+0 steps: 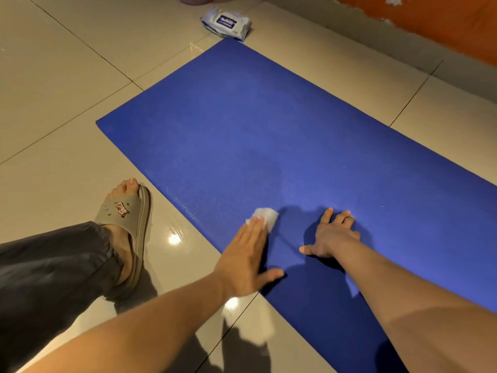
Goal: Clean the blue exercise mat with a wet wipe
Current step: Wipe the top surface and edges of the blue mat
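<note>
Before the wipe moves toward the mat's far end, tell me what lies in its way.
Nothing visible does. The blue mat ahead of the wet wipe under the left hand is bare. The right hand rests on the mat to the side, and the wipes pack lies on the floor beyond the far corner.

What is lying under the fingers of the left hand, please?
Under the left hand lies a crumpled white wipe, pressed on the blue mat. Its far end shows past the fingertips; the rest is covered by the fingers.
</note>
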Demonstrator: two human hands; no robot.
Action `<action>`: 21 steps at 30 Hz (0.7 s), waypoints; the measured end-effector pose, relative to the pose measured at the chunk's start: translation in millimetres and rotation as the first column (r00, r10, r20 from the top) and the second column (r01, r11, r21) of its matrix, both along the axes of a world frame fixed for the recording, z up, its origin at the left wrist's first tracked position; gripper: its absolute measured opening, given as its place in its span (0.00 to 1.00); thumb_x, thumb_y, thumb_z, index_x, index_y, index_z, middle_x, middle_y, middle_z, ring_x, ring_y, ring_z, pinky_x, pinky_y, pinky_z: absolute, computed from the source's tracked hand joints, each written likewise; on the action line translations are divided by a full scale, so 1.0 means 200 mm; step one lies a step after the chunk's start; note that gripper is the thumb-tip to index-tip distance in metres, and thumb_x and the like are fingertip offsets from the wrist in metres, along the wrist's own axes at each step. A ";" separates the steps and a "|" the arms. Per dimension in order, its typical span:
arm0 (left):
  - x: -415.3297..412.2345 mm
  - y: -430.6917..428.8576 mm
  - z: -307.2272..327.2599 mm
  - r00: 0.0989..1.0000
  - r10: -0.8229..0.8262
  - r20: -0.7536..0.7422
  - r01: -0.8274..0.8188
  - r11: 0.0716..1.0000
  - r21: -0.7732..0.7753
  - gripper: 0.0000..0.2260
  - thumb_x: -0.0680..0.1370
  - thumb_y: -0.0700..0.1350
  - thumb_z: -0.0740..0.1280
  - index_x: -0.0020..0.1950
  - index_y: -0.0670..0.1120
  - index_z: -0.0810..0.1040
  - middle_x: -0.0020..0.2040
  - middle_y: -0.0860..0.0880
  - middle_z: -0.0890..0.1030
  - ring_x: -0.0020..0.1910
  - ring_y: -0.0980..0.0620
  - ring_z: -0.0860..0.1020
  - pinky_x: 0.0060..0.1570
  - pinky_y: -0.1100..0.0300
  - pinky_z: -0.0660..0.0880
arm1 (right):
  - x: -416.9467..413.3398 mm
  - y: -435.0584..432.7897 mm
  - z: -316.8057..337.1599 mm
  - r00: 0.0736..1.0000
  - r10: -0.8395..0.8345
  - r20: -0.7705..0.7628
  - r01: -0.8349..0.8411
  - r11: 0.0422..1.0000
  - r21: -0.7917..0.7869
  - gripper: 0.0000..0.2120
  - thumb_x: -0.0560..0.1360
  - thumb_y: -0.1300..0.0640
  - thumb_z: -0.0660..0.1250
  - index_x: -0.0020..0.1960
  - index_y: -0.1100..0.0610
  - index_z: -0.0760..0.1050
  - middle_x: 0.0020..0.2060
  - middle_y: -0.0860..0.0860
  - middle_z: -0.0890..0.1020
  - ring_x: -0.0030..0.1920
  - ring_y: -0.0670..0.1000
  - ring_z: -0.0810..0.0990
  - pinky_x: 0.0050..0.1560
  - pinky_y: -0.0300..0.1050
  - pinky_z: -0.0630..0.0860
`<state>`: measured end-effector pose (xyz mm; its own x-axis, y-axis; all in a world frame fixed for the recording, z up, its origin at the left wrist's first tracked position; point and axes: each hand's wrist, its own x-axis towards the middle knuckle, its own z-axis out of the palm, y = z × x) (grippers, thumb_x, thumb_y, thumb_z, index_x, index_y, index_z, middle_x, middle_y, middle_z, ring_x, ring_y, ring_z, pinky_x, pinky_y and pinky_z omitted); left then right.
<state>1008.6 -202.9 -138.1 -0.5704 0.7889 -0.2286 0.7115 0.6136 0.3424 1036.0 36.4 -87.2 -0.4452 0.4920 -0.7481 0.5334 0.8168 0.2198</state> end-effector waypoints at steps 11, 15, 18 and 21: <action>-0.28 -0.11 0.01 0.959 0.231 -0.165 -0.262 0.945 -0.197 0.48 0.77 0.77 0.39 0.83 0.43 0.38 0.83 0.45 0.38 0.82 0.48 0.37 0.81 0.50 0.40 | 0.04 0.01 -0.02 0.999 0.035 -0.024 -0.035 0.999 0.002 0.64 0.70 0.25 0.65 0.79 0.59 0.27 0.79 0.67 0.37 0.80 0.67 0.40 0.73 0.62 0.63; -0.05 -0.01 0.01 0.969 0.229 -0.094 -0.238 0.966 -0.100 0.47 0.79 0.76 0.44 0.82 0.42 0.36 0.82 0.45 0.34 0.81 0.49 0.32 0.81 0.51 0.38 | 0.04 0.01 -0.03 0.999 0.041 -0.026 -0.041 0.999 0.003 0.63 0.71 0.25 0.65 0.79 0.59 0.28 0.79 0.67 0.38 0.80 0.67 0.40 0.73 0.62 0.63; 0.01 -0.03 -0.01 0.987 0.131 -0.094 -0.141 0.984 -0.105 0.46 0.79 0.75 0.43 0.83 0.43 0.36 0.82 0.46 0.34 0.81 0.49 0.33 0.81 0.50 0.39 | 0.05 0.03 -0.02 0.998 0.065 -0.020 -0.065 0.998 0.001 0.62 0.71 0.26 0.65 0.80 0.58 0.28 0.79 0.67 0.37 0.80 0.67 0.39 0.73 0.61 0.63; -0.11 -0.14 -0.01 0.977 0.052 -0.206 -0.092 0.977 -0.190 0.45 0.79 0.75 0.40 0.83 0.42 0.40 0.83 0.44 0.39 0.82 0.47 0.39 0.81 0.49 0.41 | 0.06 0.02 -0.03 0.996 0.092 -0.011 -0.091 0.996 0.018 0.62 0.71 0.24 0.63 0.79 0.58 0.27 0.79 0.67 0.38 0.80 0.67 0.39 0.73 0.61 0.63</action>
<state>986.0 -231.4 -140.7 -0.6735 0.6949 -0.2521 0.7045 0.7066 0.0655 1048.5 41.3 -92.3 -0.4976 0.4614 -0.7345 0.4591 0.8585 0.2283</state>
